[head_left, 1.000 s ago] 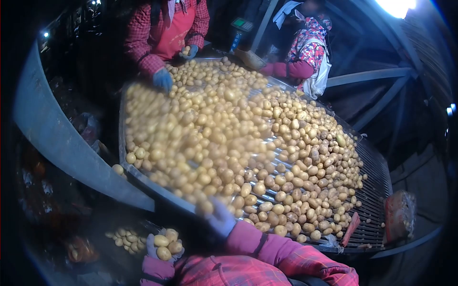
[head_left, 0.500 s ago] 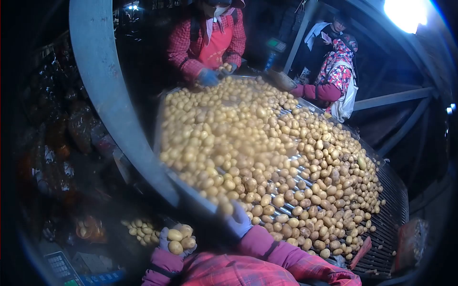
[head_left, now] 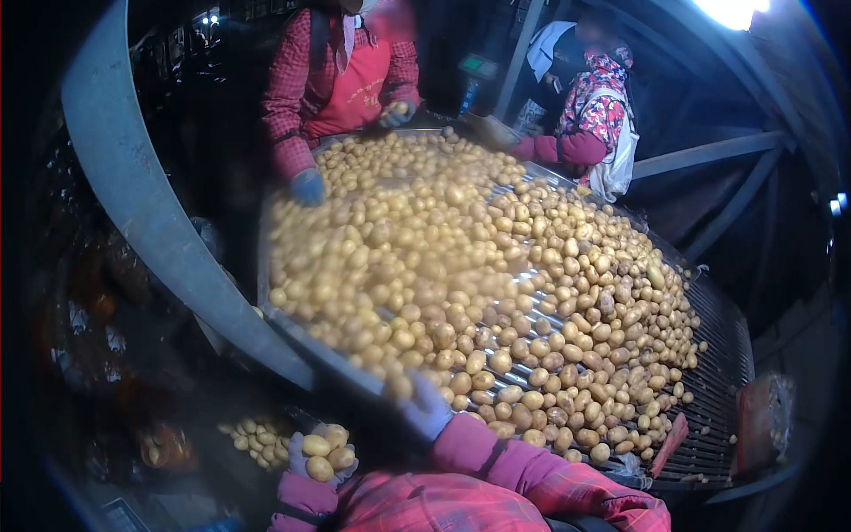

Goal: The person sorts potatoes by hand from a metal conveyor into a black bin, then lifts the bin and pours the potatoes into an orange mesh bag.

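Note:
My left hand [head_left: 300, 456], in a pale glove, is at the lower left, cupped around several potatoes [head_left: 317, 446]. My right hand [head_left: 427, 410], in a lavender glove, is at the near edge of the slatted sorting table [head_left: 720, 355]. Its fingers are closed on a potato [head_left: 398, 385], which looks a little blurred. Beyond this hand spreads a thick layer of loose potatoes [head_left: 581, 337]. Below and left of the table, more potatoes [head_left: 257, 441] lie in a pile beside my left hand.
A grey metal beam [head_left: 160, 208] curves down along the table's left side. Across the table stands a co-worker in a red apron [head_left: 355, 93]; another in a floral jacket [head_left: 603, 111] is at the far right. A red block-like object [head_left: 764, 424] sits at the right edge.
The view has shifted, so the table appears further left. The co-worker's gloved hands, together before, are now apart, one low at the table's left edge. My hands keep their potatoes.

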A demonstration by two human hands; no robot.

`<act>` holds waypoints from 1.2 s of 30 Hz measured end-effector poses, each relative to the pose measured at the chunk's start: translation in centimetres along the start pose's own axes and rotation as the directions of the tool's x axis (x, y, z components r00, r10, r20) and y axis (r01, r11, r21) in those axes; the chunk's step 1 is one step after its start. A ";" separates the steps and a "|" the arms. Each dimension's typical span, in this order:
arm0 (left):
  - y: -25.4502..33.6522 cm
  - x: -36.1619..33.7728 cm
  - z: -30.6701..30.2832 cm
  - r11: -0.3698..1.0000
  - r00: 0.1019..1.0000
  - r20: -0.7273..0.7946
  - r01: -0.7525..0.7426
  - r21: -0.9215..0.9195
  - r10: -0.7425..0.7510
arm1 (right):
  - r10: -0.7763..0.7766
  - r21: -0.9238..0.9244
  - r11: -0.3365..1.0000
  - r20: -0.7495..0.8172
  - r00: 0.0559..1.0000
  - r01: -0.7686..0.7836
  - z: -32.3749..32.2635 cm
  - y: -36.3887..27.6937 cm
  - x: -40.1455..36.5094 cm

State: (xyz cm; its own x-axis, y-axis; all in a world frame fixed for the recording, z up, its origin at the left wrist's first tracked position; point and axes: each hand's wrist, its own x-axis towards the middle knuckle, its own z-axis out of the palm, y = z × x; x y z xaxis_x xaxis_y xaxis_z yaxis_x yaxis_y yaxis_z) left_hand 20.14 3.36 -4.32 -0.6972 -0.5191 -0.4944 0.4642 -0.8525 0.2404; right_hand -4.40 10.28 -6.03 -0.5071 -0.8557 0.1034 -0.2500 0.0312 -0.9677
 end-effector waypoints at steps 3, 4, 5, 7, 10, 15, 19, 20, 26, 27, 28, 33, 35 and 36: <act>-0.5 1.3 -1.9 0.857 0.965 0.038 -0.250 0.451 0.261 | 0.011 0.012 1.000 0.012 1.000 -0.011 0.0 1.7 -0.1; 0.2 1.1 -0.6 0.952 0.992 0.018 -0.124 0.280 0.124 | 0.025 0.035 0.999 0.036 0.999 -0.027 0.2 2.5 0.0; 1.0 0.8 0.4 0.995 1.000 0.028 0.006 0.095 -0.009 | 0.013 0.039 0.999 0.057 0.998 -0.015 0.3 2.6 0.2; 1.3 0.5 2.1 0.998 0.999 -0.032 0.018 0.066 -0.016 | 0.013 0.081 0.997 0.024 1.000 -0.015 0.4 2.9 0.3; 1.3 0.9 1.8 0.998 0.998 -0.024 0.066 0.003 -0.065 | -0.136 -0.341 0.923 0.148 0.980 0.179 0.2 7.5 0.8; 2.0 2.0 0.1 0.990 0.987 0.132 0.104 -0.096 -0.091 | 0.033 0.013 0.999 0.028 0.999 -0.033 0.1 2.7 0.5; 2.2 1.6 0.8 0.998 0.997 0.072 0.044 -0.038 -0.041 | 0.058 0.131 0.989 0.046 0.997 -0.064 -0.2 1.8 0.4; 2.1 1.8 0.3 0.996 0.994 0.099 0.046 -0.075 -0.038 | 0.061 0.128 0.990 0.047 0.997 -0.067 -0.2 1.5 0.2; 1.6 1.0 2.5 1.000 1.000 0.024 0.002 0.016 -0.002 | 0.042 0.200 0.979 0.036 0.998 -0.049 -0.3 0.8 0.1; 1.5 0.9 2.7 0.997 0.999 0.006 -0.035 0.075 0.035 | 0.045 0.209 0.977 0.028 0.999 -0.050 -0.2 0.9 0.1; 1.6 1.3 2.1 0.997 0.999 0.005 -0.036 0.076 0.035 | 0.048 0.217 0.975 0.021 0.999 -0.051 -0.2 1.0 0.1; 1.8 1.9 1.3 0.999 0.996 0.086 0.035 -0.029 -0.032 | 0.060 0.258 0.964 0.029 0.998 -0.065 -0.2 0.5 0.1; 1.7 1.6 1.9 1.000 0.998 0.053 0.019 0.009 -0.020 | 0.078 0.261 0.962 0.036 0.996 -0.084 -0.2 0.3 0.2; 1.6 1.5 2.1 0.999 1.000 0.020 0.007 0.047 -0.008 | 0.064 0.273 0.959 0.041 0.997 -0.072 -0.2 0.3 0.2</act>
State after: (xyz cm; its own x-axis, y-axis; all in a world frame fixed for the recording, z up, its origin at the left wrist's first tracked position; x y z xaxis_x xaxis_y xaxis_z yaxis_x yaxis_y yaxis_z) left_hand 18.69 1.06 -2.88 -0.7119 -0.5134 -0.4792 0.4331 -0.8581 0.2759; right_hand -4.77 10.22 -6.25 -0.4880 -0.8722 0.0322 0.0219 -0.0491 -0.9986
